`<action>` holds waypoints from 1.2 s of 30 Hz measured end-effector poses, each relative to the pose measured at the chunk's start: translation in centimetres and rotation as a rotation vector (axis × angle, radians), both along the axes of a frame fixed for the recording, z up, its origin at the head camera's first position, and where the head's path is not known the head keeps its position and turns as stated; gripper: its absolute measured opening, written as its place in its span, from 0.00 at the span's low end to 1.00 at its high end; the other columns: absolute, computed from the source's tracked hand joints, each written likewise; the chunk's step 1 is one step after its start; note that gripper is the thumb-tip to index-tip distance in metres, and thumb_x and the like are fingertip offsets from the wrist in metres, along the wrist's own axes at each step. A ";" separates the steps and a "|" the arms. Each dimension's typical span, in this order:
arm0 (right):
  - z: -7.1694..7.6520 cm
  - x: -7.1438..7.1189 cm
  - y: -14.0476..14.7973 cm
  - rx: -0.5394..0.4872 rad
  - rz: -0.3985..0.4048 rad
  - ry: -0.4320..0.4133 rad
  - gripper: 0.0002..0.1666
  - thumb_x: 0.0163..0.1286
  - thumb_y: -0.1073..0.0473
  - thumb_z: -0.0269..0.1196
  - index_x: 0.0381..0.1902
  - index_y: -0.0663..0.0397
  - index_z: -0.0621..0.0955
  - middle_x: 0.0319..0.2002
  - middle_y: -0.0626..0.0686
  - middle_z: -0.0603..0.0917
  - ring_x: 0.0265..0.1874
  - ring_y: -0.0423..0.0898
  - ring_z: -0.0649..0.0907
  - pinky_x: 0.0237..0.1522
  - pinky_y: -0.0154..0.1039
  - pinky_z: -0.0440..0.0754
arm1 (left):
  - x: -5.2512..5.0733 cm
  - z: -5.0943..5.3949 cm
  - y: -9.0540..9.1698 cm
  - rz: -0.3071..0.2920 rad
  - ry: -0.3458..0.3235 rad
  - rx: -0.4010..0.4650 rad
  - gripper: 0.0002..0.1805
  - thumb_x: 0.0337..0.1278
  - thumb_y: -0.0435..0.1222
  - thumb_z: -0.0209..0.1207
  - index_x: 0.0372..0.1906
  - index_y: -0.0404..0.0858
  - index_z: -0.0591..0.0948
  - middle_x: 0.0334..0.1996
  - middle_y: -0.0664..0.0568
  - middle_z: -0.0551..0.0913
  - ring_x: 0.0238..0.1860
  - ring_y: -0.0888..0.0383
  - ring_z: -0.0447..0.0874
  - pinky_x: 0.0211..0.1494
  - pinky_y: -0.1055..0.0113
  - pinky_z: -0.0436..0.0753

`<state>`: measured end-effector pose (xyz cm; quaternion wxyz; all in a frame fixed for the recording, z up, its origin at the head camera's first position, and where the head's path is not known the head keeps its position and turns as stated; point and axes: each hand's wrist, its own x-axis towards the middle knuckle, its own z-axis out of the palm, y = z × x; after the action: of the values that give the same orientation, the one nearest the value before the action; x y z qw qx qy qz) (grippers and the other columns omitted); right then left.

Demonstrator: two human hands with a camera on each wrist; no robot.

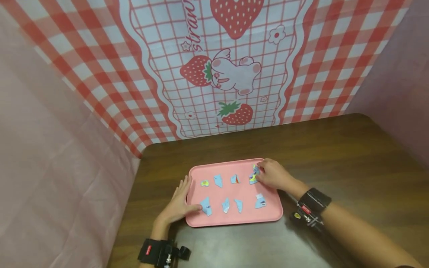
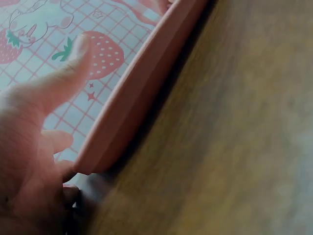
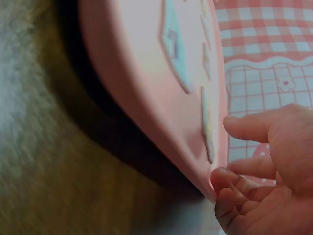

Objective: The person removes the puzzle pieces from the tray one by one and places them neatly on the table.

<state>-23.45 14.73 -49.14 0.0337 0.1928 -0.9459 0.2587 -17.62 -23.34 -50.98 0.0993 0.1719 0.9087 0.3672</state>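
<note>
A pink tray [image 1: 234, 224] holds several flat, irregular light-blue picture pieces in two loose rows. My left hand [image 1: 178, 204] lies spread at the tray's left edge. Its thumb reaches over the rim close to a blue piece [image 1: 206, 206] at the lower left. My right hand [image 1: 273, 175] is over the upper right corner, fingers beside a blue-and-yellow piece [image 1: 253, 178] that they partly cover. In the right wrist view, its thumb and bent fingers are apart, and the fingertips are by the tray rim [image 3: 142, 107]; no piece shows between them.
The tray rests on a brown wooden table [image 1: 321, 149]. Behind the table hangs a red-and-white checked strawberry cloth [image 1: 221, 74], with pale pink cloth [image 1: 60, 167] at the left side. Each wrist wears a black strap [image 1: 315, 201] carrying a small device.
</note>
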 end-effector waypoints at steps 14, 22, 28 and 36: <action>0.1 0.5 -1.5 0.159 -0.168 -0.161 0.37 0.56 0.39 0.75 0.54 0.61 0.85 0.49 0.60 0.76 0.30 0.54 0.80 0.27 0.53 0.81 | 0.8 -0.4 -0.4 -0.002 0.006 -0.020 0.67 0.43 0.57 0.75 0.81 0.36 0.48 0.81 0.42 0.47 0.80 0.43 0.36 0.78 0.44 0.37; 0.5 0.4 -2.0 0.121 -0.194 -0.169 0.45 0.53 0.41 0.78 0.60 0.65 0.78 0.50 0.65 0.77 0.38 0.60 0.83 0.36 0.60 0.82 | 1.9 0.1 -1.5 -0.077 -0.069 -0.052 0.78 0.32 0.66 0.76 0.81 0.33 0.43 0.80 0.39 0.42 0.80 0.41 0.30 0.76 0.40 0.34; 0.4 0.2 -2.2 0.028 -0.185 -0.176 0.41 0.56 0.48 0.77 0.59 0.65 0.75 0.38 0.57 0.83 0.36 0.54 0.83 0.35 0.53 0.81 | 2.3 0.2 -1.8 -0.088 -0.101 -0.050 0.83 0.26 0.71 0.73 0.80 0.33 0.40 0.80 0.39 0.39 0.80 0.41 0.27 0.76 0.40 0.32; 0.2 0.2 -1.7 -0.159 -0.190 -0.122 0.23 0.61 0.62 0.71 0.51 0.68 0.79 0.33 0.56 0.86 0.35 0.54 0.84 0.38 0.52 0.80 | 2.3 0.0 -1.6 -0.063 -0.090 -0.096 0.80 0.30 0.59 0.80 0.80 0.32 0.40 0.80 0.38 0.40 0.80 0.41 0.29 0.76 0.41 0.33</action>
<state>-23.28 13.08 -48.90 0.0157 0.0832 -0.9367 0.3397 -15.34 -24.97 -51.01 0.1596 0.1788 0.9140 0.3273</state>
